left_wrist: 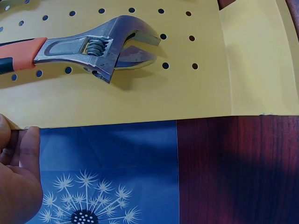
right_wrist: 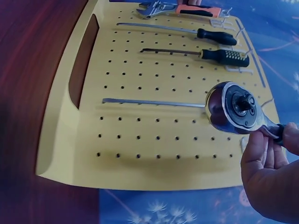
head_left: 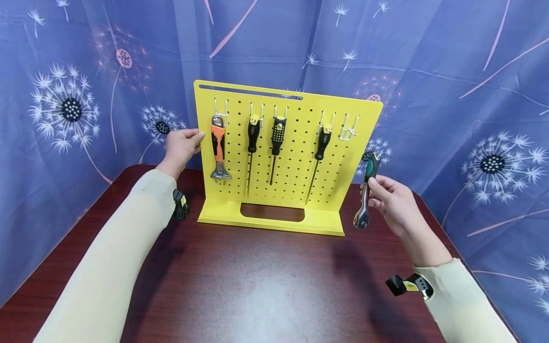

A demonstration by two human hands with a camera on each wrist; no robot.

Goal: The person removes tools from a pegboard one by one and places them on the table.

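Note:
My left hand (head_left: pixel 182 146) pinches the left edge of a yellow pegboard (head_left: pixel 266 100) between thumb and fingers. Right beside that hand hangs an adjustable wrench (head_left: pixel 218 143) with an orange and black handle, its jaws pointing down; the left wrist view shows its metal head (left_wrist: pixel 100 46) close up. In my right hand (head_left: pixel 392 202) is a ratchet wrench (head_left: pixel 364 200), held off the board's right side. Its green and black grip points up and its round head (right_wrist: pixel 229 108) hangs lowest. Most of the handle is hidden by my fingers in the right wrist view.
Three black and yellow screwdrivers, one long at left (head_left: pixel 253 136), one shorter (head_left: pixel 278 136) and one at right (head_left: pixel 322 143), hang from white hooks. Another white hook (head_left: pixel 349 132) sits at the board's upper right. The board stands on a dark red-brown table (head_left: pixel 257 271) before a blue curtain (head_left: pixel 279 38).

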